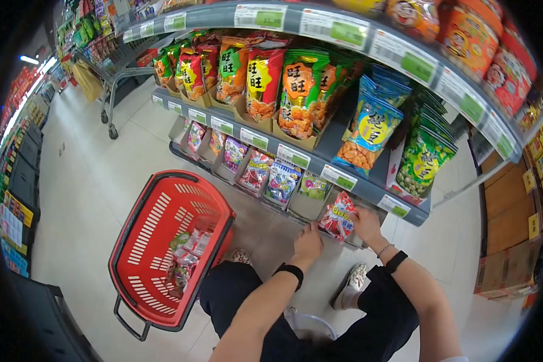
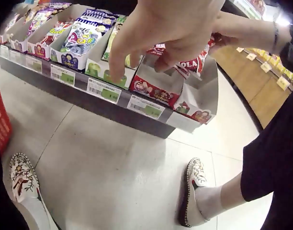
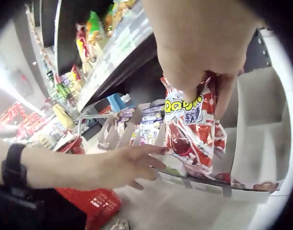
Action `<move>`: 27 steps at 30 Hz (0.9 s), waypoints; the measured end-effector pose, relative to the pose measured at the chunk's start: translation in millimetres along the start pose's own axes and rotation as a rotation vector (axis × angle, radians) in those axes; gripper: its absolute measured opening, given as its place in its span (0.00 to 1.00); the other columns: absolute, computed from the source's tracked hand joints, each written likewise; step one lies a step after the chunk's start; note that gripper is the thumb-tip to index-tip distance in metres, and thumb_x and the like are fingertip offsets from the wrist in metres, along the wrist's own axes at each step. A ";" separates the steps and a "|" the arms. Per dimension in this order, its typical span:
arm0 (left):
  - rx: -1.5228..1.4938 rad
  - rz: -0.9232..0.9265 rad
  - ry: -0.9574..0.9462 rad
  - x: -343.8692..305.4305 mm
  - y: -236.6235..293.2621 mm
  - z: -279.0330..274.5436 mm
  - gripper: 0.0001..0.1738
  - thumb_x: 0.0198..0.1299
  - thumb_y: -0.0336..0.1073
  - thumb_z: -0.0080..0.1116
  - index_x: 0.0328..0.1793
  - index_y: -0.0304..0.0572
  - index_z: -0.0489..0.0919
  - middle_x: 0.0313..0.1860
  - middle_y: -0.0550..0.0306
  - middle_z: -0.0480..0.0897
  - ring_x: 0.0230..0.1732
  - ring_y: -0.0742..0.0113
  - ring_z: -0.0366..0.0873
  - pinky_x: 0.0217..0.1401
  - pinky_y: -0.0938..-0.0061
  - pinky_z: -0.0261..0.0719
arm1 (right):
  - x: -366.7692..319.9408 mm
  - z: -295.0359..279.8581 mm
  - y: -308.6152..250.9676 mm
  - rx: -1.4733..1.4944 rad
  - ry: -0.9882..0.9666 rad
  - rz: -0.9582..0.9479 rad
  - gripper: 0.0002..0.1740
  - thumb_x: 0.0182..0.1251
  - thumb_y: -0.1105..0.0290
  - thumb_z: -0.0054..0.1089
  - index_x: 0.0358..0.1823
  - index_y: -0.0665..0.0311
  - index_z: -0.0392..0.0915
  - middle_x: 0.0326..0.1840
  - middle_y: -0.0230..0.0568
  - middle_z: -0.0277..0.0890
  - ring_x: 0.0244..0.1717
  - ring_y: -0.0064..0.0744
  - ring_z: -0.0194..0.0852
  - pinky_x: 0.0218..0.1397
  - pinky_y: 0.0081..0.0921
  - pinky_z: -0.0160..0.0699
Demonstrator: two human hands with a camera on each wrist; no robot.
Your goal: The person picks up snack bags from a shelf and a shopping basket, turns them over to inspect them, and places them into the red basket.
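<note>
My right hand (image 1: 366, 224) pinches the top of a red and white bag of gummy candy (image 1: 338, 216) marked "QQ". The bag hangs upright over the display boxes at the right end of the bottom shelf, its front showing in the right wrist view. Close to the bag's lower left edge is my left hand (image 3: 125, 165), fingers loosely extended and holding nothing. In the left wrist view this hand reaches over a green-fronted box (image 2: 108, 74) and a red-fronted box (image 2: 158, 81), hiding part of both. A white box (image 2: 204, 93) ends the row.
On the floor at left stands a red shopping basket (image 1: 142, 247) holding several small packets. Large snack bags (image 1: 298, 90) line the shelf above the candy, with blue bags (image 1: 371, 130) farther right. A shelf edge with price tags (image 1: 332, 27) juts out higher up. A shopping cart (image 1: 111, 72) stands behind.
</note>
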State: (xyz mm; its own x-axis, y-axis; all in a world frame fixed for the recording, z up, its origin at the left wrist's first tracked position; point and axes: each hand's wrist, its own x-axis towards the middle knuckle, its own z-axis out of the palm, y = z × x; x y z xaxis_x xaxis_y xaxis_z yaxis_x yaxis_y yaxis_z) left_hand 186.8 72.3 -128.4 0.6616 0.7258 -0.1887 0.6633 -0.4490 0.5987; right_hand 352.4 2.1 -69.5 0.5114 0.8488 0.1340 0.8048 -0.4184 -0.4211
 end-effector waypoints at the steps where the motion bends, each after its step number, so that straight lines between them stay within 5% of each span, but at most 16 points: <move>1: -0.014 -0.004 0.002 4.1 0.5 6.5 0.24 0.59 0.41 0.46 0.62 0.43 0.65 0.57 0.44 0.72 0.55 0.43 0.72 0.53 0.52 0.72 | 10.2 1.2 6.3 -0.038 -0.060 0.038 0.13 0.59 0.63 0.55 0.39 0.63 0.77 0.30 0.54 0.76 0.37 0.56 0.76 0.41 0.48 0.72; 5: 0.162 -0.024 -0.080 11.9 16.9 29.7 0.30 0.54 0.35 0.51 0.66 0.48 0.61 0.66 0.52 0.62 0.61 0.49 0.65 0.55 0.55 0.70 | 38.5 14.4 22.1 -0.197 -0.144 0.170 0.20 0.60 0.62 0.55 0.52 0.62 0.72 0.49 0.56 0.73 0.51 0.57 0.70 0.55 0.44 0.68; 8: 0.278 0.024 -0.166 18.3 16.1 37.8 0.28 0.58 0.35 0.48 0.67 0.50 0.62 0.68 0.58 0.59 0.63 0.51 0.63 0.58 0.54 0.66 | 56.9 20.5 31.9 -0.152 -0.259 0.278 0.21 0.61 0.58 0.55 0.52 0.63 0.73 0.50 0.51 0.74 0.53 0.52 0.71 0.57 0.41 0.67; 11: 0.335 0.056 -0.245 22.6 14.2 43.6 0.25 0.61 0.35 0.45 0.67 0.54 0.64 0.68 0.64 0.60 0.63 0.53 0.62 0.59 0.50 0.63 | 73.6 64.4 107.1 0.086 -0.281 0.043 0.24 0.63 0.52 0.53 0.53 0.62 0.73 0.55 0.46 0.74 0.56 0.47 0.70 0.60 0.39 0.64; 14: 0.378 0.036 -0.298 30.5 12.6 48.7 0.23 0.63 0.36 0.43 0.66 0.57 0.66 0.66 0.67 0.62 0.63 0.55 0.61 0.60 0.47 0.60 | 85.9 76.4 130.8 0.027 -0.247 0.023 0.28 0.63 0.47 0.50 0.56 0.61 0.72 0.58 0.46 0.72 0.60 0.45 0.67 0.63 0.37 0.62; 15: 0.423 0.050 -0.317 33.1 13.2 51.3 0.22 0.63 0.36 0.44 0.65 0.57 0.68 0.65 0.66 0.64 0.63 0.55 0.61 0.59 0.46 0.59 | 85.3 45.7 87.4 -0.112 -0.247 0.052 0.31 0.64 0.45 0.49 0.59 0.60 0.70 0.62 0.48 0.67 0.64 0.46 0.62 0.67 0.38 0.57; 18: 0.449 0.080 -0.310 34.9 15.9 47.0 0.21 0.63 0.37 0.44 0.62 0.57 0.71 0.63 0.65 0.66 0.63 0.54 0.61 0.60 0.46 0.58 | 81.4 52.1 101.0 -0.193 -0.072 0.044 0.32 0.64 0.43 0.47 0.61 0.59 0.69 0.64 0.49 0.65 0.66 0.50 0.58 0.69 0.40 0.53; 19: 0.443 0.071 -0.293 34.1 18.4 45.3 0.19 0.63 0.38 0.44 0.60 0.56 0.74 0.62 0.65 0.68 0.63 0.53 0.61 0.60 0.47 0.59 | 78.1 51.9 106.1 -0.339 -0.086 0.042 0.24 0.64 0.54 0.47 0.57 0.59 0.71 0.61 0.52 0.67 0.62 0.51 0.63 0.64 0.41 0.61; 20: 0.440 0.066 -0.300 34.7 19.8 39.9 0.19 0.63 0.38 0.44 0.60 0.56 0.74 0.62 0.65 0.68 0.63 0.53 0.61 0.60 0.47 0.59 | 79.8 53.1 110.6 -0.338 -0.096 0.041 0.24 0.64 0.54 0.47 0.57 0.59 0.71 0.61 0.52 0.67 0.62 0.51 0.63 0.64 0.41 0.61; 22: 0.473 0.104 -0.354 33.4 20.3 30.9 0.20 0.62 0.36 0.43 0.61 0.51 0.72 0.56 0.60 0.71 0.55 0.55 0.67 0.51 0.57 0.65 | 83.4 59.0 123.2 -0.245 -0.207 0.171 0.32 0.64 0.44 0.47 0.60 0.60 0.69 0.65 0.50 0.63 0.67 0.53 0.56 0.69 0.42 0.51; 24: 0.452 0.095 -0.375 30.4 19.1 30.6 0.20 0.62 0.36 0.43 0.61 0.50 0.71 0.59 0.60 0.70 0.57 0.56 0.67 0.52 0.58 0.66 | 72.2 47.3 103.6 -0.230 -0.201 0.162 0.29 0.63 0.50 0.51 0.61 0.58 0.68 0.63 0.50 0.65 0.65 0.51 0.60 0.68 0.40 0.54; 26: 0.337 0.061 -0.201 33.0 14.3 54.8 0.18 0.62 0.40 0.46 0.57 0.56 0.77 0.59 0.66 0.72 0.62 0.55 0.66 0.57 0.53 0.63 | 65.4 47.6 96.6 -0.378 -0.222 0.088 0.27 0.62 0.56 0.52 0.61 0.57 0.66 0.60 0.50 0.68 0.62 0.49 0.64 0.65 0.40 0.59; 27: 0.282 0.094 -0.199 38.1 15.6 64.3 0.16 0.60 0.41 0.48 0.52 0.57 0.80 0.55 0.66 0.75 0.58 0.59 0.70 0.55 0.55 0.66 | 57.9 15.0 39.2 -0.172 -0.410 0.301 0.26 0.60 0.61 0.55 0.60 0.56 0.66 0.58 0.49 0.70 0.59 0.49 0.66 0.62 0.39 0.63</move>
State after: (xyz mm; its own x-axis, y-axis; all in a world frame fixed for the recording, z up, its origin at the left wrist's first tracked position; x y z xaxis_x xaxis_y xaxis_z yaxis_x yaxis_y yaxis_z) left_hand 244.9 59.5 -176.3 0.7610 0.5712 -0.3076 0.6484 -0.6553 0.3874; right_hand 409.1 39.7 -91.7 0.5955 0.7251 -0.3458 0.6959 -0.6807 -0.2288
